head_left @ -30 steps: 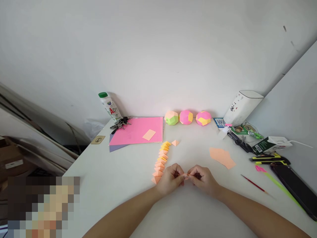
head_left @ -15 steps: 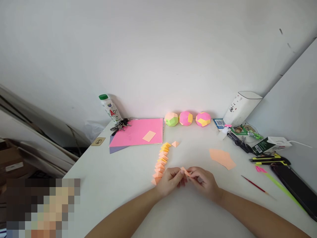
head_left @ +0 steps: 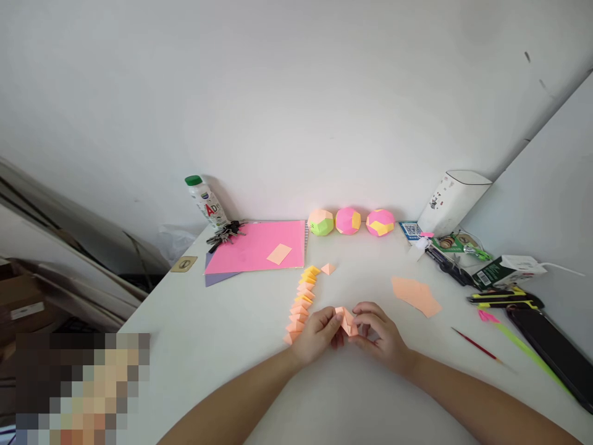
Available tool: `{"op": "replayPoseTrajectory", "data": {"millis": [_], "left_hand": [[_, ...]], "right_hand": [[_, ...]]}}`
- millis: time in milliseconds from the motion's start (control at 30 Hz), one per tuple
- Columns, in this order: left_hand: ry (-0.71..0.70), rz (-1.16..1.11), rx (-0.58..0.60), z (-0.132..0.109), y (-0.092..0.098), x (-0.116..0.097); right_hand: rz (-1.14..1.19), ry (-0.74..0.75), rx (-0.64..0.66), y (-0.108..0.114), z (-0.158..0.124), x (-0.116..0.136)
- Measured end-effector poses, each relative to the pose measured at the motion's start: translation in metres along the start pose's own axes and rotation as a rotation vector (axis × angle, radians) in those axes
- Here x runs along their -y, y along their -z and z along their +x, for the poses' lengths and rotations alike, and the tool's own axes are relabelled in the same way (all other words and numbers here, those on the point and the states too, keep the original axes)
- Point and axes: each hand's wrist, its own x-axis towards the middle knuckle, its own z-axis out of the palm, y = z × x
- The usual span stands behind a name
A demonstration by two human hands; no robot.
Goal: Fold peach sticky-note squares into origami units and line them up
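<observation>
A small folded piece of peach-orange paper [head_left: 347, 322] is held up between my two hands over the table, its creased faces showing. My left hand [head_left: 316, 335] pinches its left side with the thumb in front. At the right edge of the paper, my right hand [head_left: 380, 334] grips it with curled fingers. Just beyond my left hand runs a row of folded paper pieces [head_left: 301, 304], peach and yellow, laid one against another. One loose folded peach piece [head_left: 328, 269] lies by the row's far end. Flat peach paper sheets [head_left: 416, 296] rest to the right of my hands.
Three paper balls [head_left: 348, 221] stand against the wall. A pink sheet [head_left: 259, 244] carries keys [head_left: 226, 233] and a peach slip [head_left: 279, 254], near a bottle [head_left: 207, 201]. At right lie a thin red stick [head_left: 477, 345], a utility knife [head_left: 504, 299] and a black case [head_left: 551, 352].
The folded paper has turned and opened out, showing more of its creased faces. My right fingers have spread slightly and shifted along its right edge; my left hand has barely moved.
</observation>
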Motion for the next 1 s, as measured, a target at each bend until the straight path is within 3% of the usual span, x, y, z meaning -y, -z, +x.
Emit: {"op": "replayPoseTrajectory", "data": {"millis": [633, 1000], "left_hand": [[-0.035, -0.006, -0.007, 0.002, 0.001, 0.009], [-0.064, -0.07, 0.052, 0.001, 0.001, 0.005]], "right_hand": [[0.091, -0.167, 0.1, 0.001, -0.002, 0.0], [0.08, -0.008, 0.097, 0.001, 0.003, 0.005]]}}
